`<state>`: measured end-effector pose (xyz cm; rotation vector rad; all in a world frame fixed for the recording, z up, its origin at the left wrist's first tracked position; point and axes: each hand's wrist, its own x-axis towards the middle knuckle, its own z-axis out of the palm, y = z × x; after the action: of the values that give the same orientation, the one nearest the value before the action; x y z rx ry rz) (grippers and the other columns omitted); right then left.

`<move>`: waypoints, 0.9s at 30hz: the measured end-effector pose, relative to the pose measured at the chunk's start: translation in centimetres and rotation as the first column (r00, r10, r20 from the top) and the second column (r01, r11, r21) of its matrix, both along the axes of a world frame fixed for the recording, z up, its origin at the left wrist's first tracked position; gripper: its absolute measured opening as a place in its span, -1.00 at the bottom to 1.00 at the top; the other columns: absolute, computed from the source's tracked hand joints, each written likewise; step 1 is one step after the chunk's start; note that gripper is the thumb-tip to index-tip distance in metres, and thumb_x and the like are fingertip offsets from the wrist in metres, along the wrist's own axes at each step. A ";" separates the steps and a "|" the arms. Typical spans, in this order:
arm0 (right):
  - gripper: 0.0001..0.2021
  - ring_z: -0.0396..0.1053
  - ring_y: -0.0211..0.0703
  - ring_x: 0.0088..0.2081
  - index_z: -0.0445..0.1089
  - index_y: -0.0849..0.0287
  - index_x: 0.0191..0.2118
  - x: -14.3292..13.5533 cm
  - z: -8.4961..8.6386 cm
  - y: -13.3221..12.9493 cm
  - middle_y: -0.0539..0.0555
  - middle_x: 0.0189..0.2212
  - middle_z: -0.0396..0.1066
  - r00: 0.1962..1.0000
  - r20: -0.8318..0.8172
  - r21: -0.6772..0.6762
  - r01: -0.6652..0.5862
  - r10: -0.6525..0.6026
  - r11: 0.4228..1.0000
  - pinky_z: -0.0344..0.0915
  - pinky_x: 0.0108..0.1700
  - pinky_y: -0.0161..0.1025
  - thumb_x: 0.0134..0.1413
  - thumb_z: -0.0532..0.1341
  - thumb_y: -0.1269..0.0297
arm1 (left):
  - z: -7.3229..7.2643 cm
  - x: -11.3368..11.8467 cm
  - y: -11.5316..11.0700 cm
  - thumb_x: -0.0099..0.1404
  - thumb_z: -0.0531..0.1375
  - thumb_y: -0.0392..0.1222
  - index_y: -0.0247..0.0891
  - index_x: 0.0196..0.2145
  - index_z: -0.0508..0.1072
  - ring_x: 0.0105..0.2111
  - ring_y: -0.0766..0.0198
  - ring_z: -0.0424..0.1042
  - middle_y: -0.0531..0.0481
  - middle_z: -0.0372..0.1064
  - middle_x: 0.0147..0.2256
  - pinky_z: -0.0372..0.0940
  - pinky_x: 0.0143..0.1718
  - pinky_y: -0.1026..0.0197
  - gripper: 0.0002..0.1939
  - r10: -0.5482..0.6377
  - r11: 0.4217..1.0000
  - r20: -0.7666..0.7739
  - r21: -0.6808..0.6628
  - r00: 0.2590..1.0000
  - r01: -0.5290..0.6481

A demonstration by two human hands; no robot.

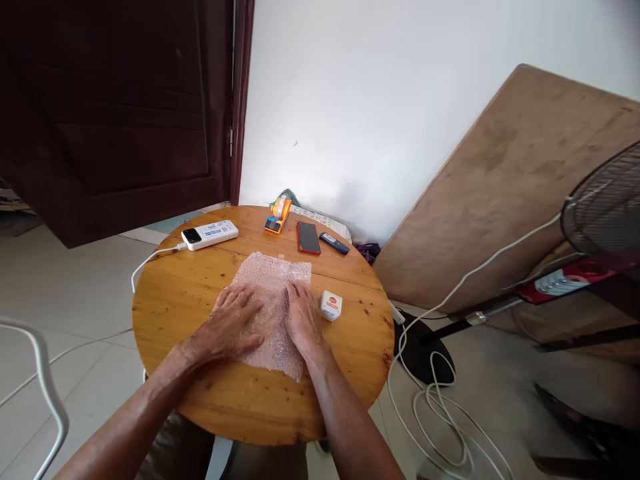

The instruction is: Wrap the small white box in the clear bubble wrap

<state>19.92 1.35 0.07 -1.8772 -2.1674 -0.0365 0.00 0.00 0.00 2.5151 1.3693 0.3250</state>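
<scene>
A sheet of bubble wrap lies flat on the round wooden table. My left hand rests palm down on its left side, fingers spread, holding nothing. Along the right edge of the sheet lies my right hand, its fingers extended and close together; whether anything is beneath them is hidden. Just to the right of that hand sits a small white box with a red mark, apart from the bubble wrap.
Toward the back of the table are a white power bank with a cable, an orange tape dispenser, a red-edged phone and a dark remote-like device. On the right stands a fan, with loose white cable on the floor.
</scene>
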 end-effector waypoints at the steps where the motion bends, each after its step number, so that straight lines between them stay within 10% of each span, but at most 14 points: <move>1: -0.55 0.23 -0.01 0.16 0.30 0.21 0.15 0.0 0.0 0.0 0.25 0.14 0.32 1.000 0.005 -0.001 -0.002 0.002 1.000 0.17 0.16 -0.04 0.22 -0.07 0.58 | -0.1 0.0 -0.1 0.22 0.19 0.07 -0.19 0.21 0.29 0.36 -0.12 -0.09 -0.26 0.02 0.33 -0.22 0.33 -0.23 -0.36 0.006 1.000 0.008 0.004 1.000 -0.006; 15: -0.61 0.18 0.09 0.23 0.34 0.09 0.11 4.5 2.4 -2.4 0.21 0.21 0.23 0.965 -0.262 0.252 0.043 0.025 0.967 0.16 0.21 0.15 0.16 0.09 0.33 | -0.9 0.3 0.1 0.13 0.25 0.10 -0.14 0.27 0.20 0.36 -0.11 -0.10 -0.21 0.03 0.33 -0.25 0.33 -0.23 -0.22 0.026 1.000 0.069 0.001 0.997 -0.026; 27: -0.51 0.43 0.00 -0.01 0.32 0.09 0.11 9.6 1.7 -3.3 0.13 0.01 0.46 0.871 -0.483 0.040 0.123 -0.089 0.992 0.35 0.04 -0.01 -0.02 0.16 0.30 | 0.3 0.7 -0.1 0.10 0.26 0.10 -0.21 0.29 0.14 0.36 -0.14 -0.10 -0.23 0.03 0.33 -0.28 0.34 -0.25 -0.14 0.033 0.998 0.064 -0.047 0.997 -0.030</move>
<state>29.56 -1.95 1.74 -1.7341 -1.7021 0.2997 0.67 -0.15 0.28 2.4257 1.3773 0.3736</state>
